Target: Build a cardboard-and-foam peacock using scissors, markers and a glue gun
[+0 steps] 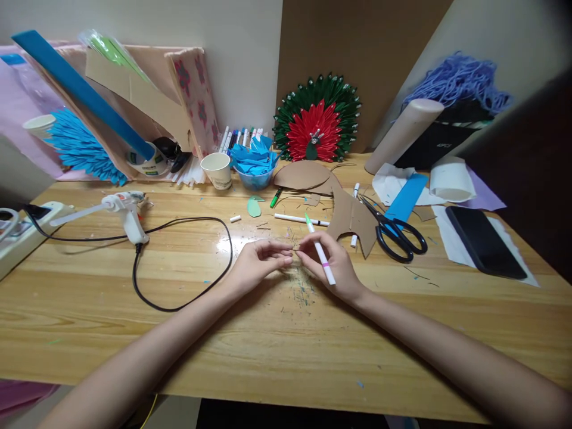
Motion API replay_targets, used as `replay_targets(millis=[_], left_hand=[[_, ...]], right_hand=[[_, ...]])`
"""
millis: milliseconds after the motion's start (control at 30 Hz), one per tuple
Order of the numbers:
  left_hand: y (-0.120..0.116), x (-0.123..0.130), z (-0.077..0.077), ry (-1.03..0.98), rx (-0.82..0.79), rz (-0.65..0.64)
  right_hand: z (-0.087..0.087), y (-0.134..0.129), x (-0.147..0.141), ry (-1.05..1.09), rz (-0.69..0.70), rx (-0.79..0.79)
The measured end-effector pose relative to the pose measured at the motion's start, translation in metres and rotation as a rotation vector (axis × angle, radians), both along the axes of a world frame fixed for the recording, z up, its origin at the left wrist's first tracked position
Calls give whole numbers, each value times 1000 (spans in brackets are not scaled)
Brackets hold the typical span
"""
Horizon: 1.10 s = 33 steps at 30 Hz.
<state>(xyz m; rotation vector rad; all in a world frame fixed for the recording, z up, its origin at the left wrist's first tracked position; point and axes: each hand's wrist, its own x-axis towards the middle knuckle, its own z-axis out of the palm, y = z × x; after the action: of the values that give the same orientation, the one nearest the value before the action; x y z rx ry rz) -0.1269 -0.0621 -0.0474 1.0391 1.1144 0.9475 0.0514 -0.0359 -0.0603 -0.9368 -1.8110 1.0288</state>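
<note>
My right hand [337, 271] holds a white marker [322, 257] with a bright green tip, which points up and away from me. Its thumb and finger also meet at a tiny thin piece, too small to name, between the two hands. The fingertips of my left hand [259, 262] close on the other side of that piece. Just beyond lie a white pen [301, 220], a small white cap [235, 218] and a pale green paper cutout [254, 207]. Right of these is a cut cardboard shape [351, 217], with black-handled scissors [395, 235] beside it.
A white glue gun [129, 217] and its looped black cord occupy the left. Along the back stand a paper cup [217, 170], a bowl of blue pieces [254, 170] and a red and green peacock-like fan [316, 122]. A phone [485, 241] lies right. Scraps [301, 292] litter the wooden table.
</note>
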Motion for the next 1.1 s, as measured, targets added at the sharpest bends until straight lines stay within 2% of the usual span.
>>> replay_targets(millis=[67,167,300,433,500,700,900,967,1100], left_hand=[[0,2,-2,-5,42,46],[0,3,-5,35,106,107],[1,4,-5,54,129,113],[1,5,-2,50,101,68],[1,3,1,38,57,72],[3,-9,7,12,-149,109],[3,-10,9,23,-197,126],[3,-10,9,23,-197,120],[3,-11,9,43,-178,95]], right_hand=[[1,-1,-5,84,10,-116],[3,-1,-9,149,34,-211],[3,-1,-11,161,64,-237],[2,-2,-8,131,107,-232],[2,-1,-4,113,103,-205],[-1,5,12,24,160,53],[4,7,12,-131,245,249],[6,8,11,-142,248,268],[7,9,10,-127,264,208]])
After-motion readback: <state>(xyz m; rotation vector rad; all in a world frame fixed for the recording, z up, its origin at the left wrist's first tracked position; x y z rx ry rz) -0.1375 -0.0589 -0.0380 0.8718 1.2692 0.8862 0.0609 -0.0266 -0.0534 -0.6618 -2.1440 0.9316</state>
